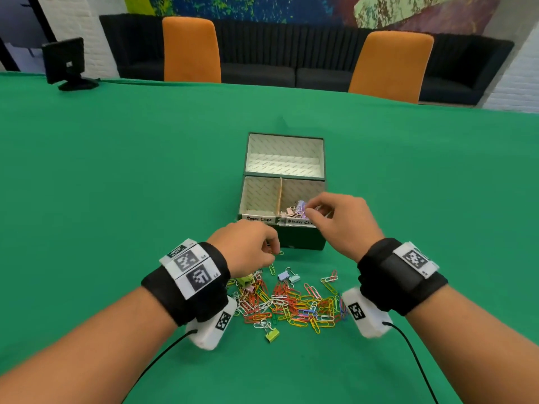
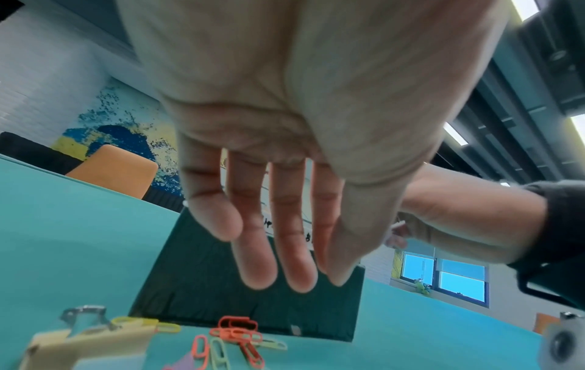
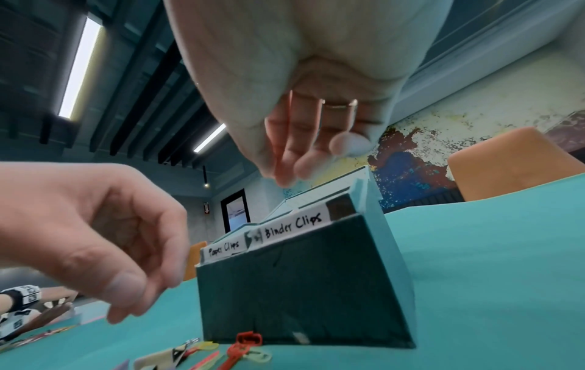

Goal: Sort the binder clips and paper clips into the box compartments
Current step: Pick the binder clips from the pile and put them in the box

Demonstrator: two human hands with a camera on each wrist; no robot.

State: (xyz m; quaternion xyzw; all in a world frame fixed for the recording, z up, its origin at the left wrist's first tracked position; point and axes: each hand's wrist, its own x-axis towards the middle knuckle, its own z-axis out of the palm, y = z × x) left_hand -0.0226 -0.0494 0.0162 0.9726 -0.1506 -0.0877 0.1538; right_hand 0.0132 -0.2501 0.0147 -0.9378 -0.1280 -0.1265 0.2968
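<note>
Head view shows the green table filling the frame, the dark green box at centre with binder clips in its lower right compartment, the lower left one bare, and the pile of paper clips below it with a few binder clips mixed in. My right hand hovers over the binder compartment, fingers loosely spread, seemingly empty; my left hand, lower centre, reaches toward a paper clip, though whether it grips it I cannot tell. Binder-clip step is underway, I judge; next calls for a fine pinch from the pile.
</note>
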